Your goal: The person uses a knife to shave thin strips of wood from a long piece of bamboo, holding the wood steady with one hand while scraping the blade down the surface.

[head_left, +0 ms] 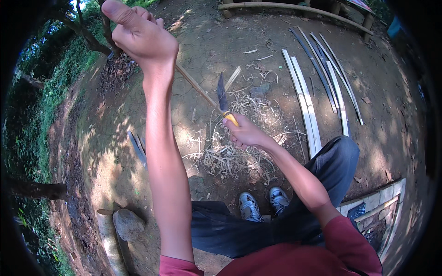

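Observation:
My left hand (140,39) is raised at the upper left, its fingers curled and its thumb on top. From behind its wrist a thin bamboo strip (195,85) slants down to the right. The fist appears closed around the strip's far end, though that end is hidden. In the middle, my right hand (248,132) grips a knife by its yellow handle (231,119). The dark pointed blade (221,92) stands up and away from me. Where blade and handle meet, the strip's lower end crosses the knife.
Curly shavings (230,158) litter the dirt before my shoes (250,207). Long split bamboo lengths (304,101) and darker strips (317,66) lie to the right. A stone (129,224) and a log (109,244) are at lower left. A bamboo rail (294,6) spans the far side.

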The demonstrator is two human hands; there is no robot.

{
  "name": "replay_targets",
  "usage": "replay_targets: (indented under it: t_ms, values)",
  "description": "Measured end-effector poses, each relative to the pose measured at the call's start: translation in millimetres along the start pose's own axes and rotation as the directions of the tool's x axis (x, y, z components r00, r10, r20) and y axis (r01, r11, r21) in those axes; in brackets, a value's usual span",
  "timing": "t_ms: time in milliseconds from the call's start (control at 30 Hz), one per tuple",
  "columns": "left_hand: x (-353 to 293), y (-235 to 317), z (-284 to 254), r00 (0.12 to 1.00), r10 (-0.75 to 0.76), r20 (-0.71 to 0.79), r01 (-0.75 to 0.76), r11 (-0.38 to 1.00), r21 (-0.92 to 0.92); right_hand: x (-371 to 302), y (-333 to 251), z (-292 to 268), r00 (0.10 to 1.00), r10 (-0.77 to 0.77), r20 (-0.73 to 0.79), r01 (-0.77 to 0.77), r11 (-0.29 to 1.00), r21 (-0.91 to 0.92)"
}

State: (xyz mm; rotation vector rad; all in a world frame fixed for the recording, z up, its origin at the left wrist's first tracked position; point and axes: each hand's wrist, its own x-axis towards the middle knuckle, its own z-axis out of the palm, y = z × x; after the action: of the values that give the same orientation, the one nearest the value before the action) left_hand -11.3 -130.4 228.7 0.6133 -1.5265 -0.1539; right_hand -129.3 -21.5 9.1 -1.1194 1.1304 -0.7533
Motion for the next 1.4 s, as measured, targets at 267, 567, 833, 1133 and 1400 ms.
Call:
replay_targets:
  t_ms: [267,567,833,1133,1400]
  values:
    - [-2,6,12,0.992,-0.067,-0.108,0.062,0.997,-0.044,-20,-40,16,0.802,-0.489,-0.344,0.319,0.837,-0.445]
    - [11,-7,21,0.990,-0.091,-0.110,0.089,0.996,-0.021,55,83,11,0.908,-0.380,-0.176,0.252,0.831,-0.496]
    - [19,-8,23,0.993,-0.064,-0.094,0.055,0.993,-0.101,1,-23,-22,0.831,-0.496,-0.253,0.355,0.822,-0.446]
    - [22,-18,32,0.996,-0.026,-0.089,0.024,1.000,-0.018,60,87,39,0.901,-0.235,-0.364,-0.001,0.839,-0.544]
    - [15,-3,15,0.986,-0.158,0.048,0.160,0.987,-0.035,32,37,2,0.974,0.139,0.182,-0.172,0.968,0.181]
